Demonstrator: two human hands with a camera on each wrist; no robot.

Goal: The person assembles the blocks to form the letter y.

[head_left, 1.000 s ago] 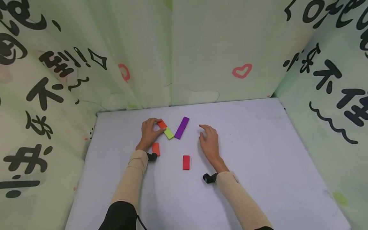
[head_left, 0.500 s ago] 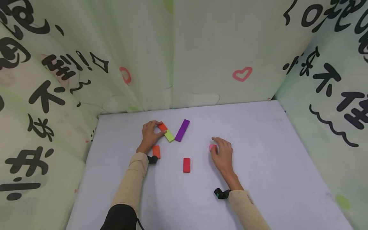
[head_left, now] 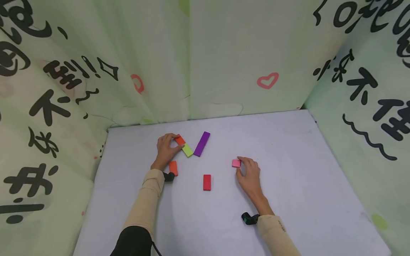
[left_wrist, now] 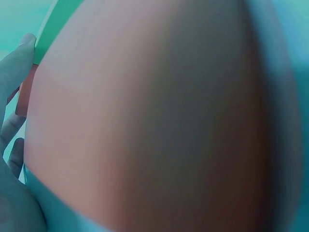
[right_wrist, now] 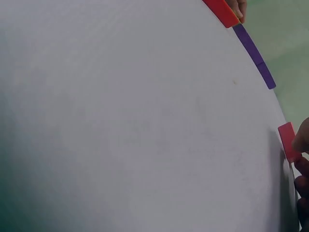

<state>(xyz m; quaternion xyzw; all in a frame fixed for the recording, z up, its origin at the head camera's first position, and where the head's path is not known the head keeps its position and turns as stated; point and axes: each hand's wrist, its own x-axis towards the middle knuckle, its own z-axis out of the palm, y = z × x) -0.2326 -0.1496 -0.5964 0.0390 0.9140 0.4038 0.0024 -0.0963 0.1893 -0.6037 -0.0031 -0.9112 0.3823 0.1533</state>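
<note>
Pink block [head_left: 236, 163]: right hand [head_left: 249, 174] touching it.

Both arms reach forward, left hand [head_left: 165, 148] and right hand [head_left: 249, 174] low with fingers curled.

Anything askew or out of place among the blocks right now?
Nothing damaged. The blocks lie scattered at mixed angles: the purple block slants, and the pink block at the right hand sits apart from the cluster by the left hand.
</note>
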